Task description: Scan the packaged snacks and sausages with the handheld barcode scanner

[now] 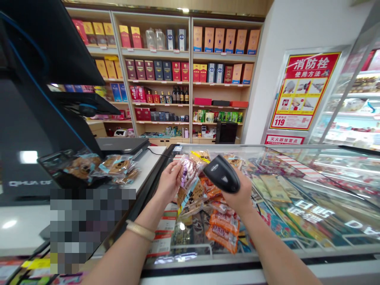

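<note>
My left hand [169,180] pinches a clear snack packet with purple print [187,171] above the glass top of a freezer. In my right hand [242,194] is a black barcode scanner [221,174], its head tilted toward that packet. Beneath both hands lie a clear packet of round brown crackers [191,196] with a blue and yellow label and several orange snack packets [224,225]. More cracker packets sit behind the scanner, partly hidden by it.
Left of the freezer [299,149], a counter [148,170] carries a dark checkout terminal [35,111] and several packets of brown crackers [115,164]. Shelves [190,55] of boxed goods and bottles line the back wall. A red fire-hydrant poster [305,93] hangs at right.
</note>
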Tool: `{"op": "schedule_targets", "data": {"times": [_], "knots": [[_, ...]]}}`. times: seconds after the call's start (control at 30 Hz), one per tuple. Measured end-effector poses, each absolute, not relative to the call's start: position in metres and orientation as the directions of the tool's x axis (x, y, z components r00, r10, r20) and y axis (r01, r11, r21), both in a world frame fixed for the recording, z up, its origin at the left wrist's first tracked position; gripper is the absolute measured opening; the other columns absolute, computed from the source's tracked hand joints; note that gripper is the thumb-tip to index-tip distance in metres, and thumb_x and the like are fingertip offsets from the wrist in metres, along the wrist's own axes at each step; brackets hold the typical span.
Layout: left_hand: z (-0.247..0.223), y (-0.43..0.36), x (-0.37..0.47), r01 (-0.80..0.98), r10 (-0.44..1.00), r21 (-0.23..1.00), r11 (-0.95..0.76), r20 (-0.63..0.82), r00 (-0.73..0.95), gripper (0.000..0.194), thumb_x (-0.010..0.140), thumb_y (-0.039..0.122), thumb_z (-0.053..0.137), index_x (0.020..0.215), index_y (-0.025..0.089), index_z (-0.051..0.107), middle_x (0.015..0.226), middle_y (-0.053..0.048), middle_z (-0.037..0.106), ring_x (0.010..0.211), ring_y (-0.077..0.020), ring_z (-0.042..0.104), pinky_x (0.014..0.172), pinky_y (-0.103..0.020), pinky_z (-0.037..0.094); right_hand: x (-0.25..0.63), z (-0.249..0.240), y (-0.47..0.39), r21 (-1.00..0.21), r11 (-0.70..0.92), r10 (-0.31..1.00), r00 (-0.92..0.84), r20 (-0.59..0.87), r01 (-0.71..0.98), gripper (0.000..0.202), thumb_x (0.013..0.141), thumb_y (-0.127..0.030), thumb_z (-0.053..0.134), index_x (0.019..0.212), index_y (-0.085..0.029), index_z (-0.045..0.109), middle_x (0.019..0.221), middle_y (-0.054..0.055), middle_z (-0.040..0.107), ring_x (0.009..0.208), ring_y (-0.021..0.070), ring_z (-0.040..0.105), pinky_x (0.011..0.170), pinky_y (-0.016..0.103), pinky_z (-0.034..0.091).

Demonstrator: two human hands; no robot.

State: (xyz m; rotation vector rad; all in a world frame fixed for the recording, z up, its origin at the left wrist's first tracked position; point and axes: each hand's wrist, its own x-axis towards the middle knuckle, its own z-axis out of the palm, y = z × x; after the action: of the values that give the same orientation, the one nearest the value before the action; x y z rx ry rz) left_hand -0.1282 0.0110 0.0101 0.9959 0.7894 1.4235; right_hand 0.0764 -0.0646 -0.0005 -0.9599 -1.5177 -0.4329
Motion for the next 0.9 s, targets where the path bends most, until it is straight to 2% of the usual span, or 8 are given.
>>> {"op": "schedule_targets", "data": {"times": [0.1,0.2,0.27,0.33,0.47,0.57,0.73,0.9], "knots": [[-0.002,0.012,-0.123,0.001,0.915,0.919,-0.394,0.393,-0.091,0.025,0.079,0.029,0.065,0.099,0.02,0.055,0.077,0.002,0.064,0.066,-0.0127,0.06,0.059,-0.023,0.048,0.079,0.001,-0.065,-0.283,0.586,0.282,0.136,0.95,0.76,0.022,0.076,-0.029,0.065,0.097,-0.022,0.064,0.081,0.005,0.069,0.076,0.0245,0.067,0.065,0.035,0.054],[-0.01,0.012,-0.121,0.368,0.81,0.764,-0.529,0.584,-0.047,0.014,0.075,0.023,0.063,0.088,0.021,0.058,0.087,-0.002,0.064,0.086,-0.0182,0.062,0.08,-0.032,0.049,0.079,0.002,-0.065,-0.259,0.587,0.283,0.106,0.953,0.767,0.021,0.076,-0.027,0.064,0.096,-0.022,0.064,0.081,0.005,0.069,0.075,0.0242,0.067,0.065,0.035,0.054],[-0.011,0.01,-0.121,0.503,0.773,0.664,-0.553,0.634,0.013,0.007,0.074,0.022,0.063,0.08,0.021,0.06,0.091,-0.004,0.063,0.094,-0.021,0.06,0.089,-0.037,0.047,0.078,0.001,-0.066,-0.225,0.586,0.288,0.06,0.956,0.778,0.019,0.076,-0.028,0.064,0.093,-0.021,0.064,0.079,0.005,0.068,0.073,0.0241,0.067,0.064,0.034,0.054],[-0.01,0.008,-0.121,0.559,0.761,0.615,-0.556,0.647,0.044,0.004,0.075,0.023,0.064,0.078,0.021,0.063,0.093,-0.005,0.062,0.097,-0.0226,0.06,0.092,-0.039,0.046,0.077,0.001,-0.066,-0.204,0.589,0.297,0.025,0.955,0.782,0.017,0.077,-0.028,0.064,0.092,-0.021,0.063,0.079,0.006,0.068,0.073,0.0244,0.067,0.064,0.035,0.053],[-0.007,0.006,-0.124,0.562,0.735,0.593,-0.577,0.676,0.042,0.006,0.074,0.024,0.065,0.08,0.021,0.065,0.095,-0.005,0.062,0.098,-0.0223,0.06,0.093,-0.038,0.047,0.077,-0.001,-0.065,-0.198,0.59,0.316,0.002,0.949,0.783,0.016,0.078,-0.028,0.063,0.092,-0.02,0.063,0.079,0.006,0.068,0.073,0.0239,0.066,0.064,0.035,0.053],[-0.007,0.009,-0.128,0.562,0.732,0.607,-0.563,0.681,-0.003,0.012,0.077,0.025,0.063,0.088,0.02,0.065,0.098,-0.006,0.062,0.099,-0.022,0.061,0.092,-0.037,0.048,0.078,-0.003,-0.063,-0.198,0.59,0.313,0.004,0.95,0.782,0.016,0.077,-0.027,0.062,0.092,-0.021,0.063,0.079,0.006,0.068,0.073,0.0235,0.066,0.064,0.034,0.052],[-0.009,0.018,-0.137,0.544,0.749,0.656,-0.523,0.658,-0.073,0.017,0.08,0.028,0.059,0.092,0.02,0.066,0.099,-0.007,0.063,0.087,-0.0192,0.063,0.086,-0.035,0.05,0.077,-0.003,-0.063,-0.209,0.586,0.324,0.01,0.946,0.783,0.013,0.078,-0.028,0.061,0.089,-0.021,0.062,0.076,0.004,0.066,0.071,0.022,0.064,0.062,0.032,0.05],[0.0,0.028,-0.152,0.585,0.737,0.694,-0.42,0.637,-0.226,0.024,0.083,0.028,0.052,0.1,0.019,0.065,0.103,-0.009,0.064,0.095,-0.0217,0.062,0.092,-0.037,0.049,0.076,-0.005,-0.061,-0.22,0.575,0.324,0.027,0.946,0.788,0.01,0.08,-0.03,0.06,0.081,-0.021,0.058,0.072,0.004,0.062,0.066,0.0202,0.06,0.059,0.031,0.046]]}}
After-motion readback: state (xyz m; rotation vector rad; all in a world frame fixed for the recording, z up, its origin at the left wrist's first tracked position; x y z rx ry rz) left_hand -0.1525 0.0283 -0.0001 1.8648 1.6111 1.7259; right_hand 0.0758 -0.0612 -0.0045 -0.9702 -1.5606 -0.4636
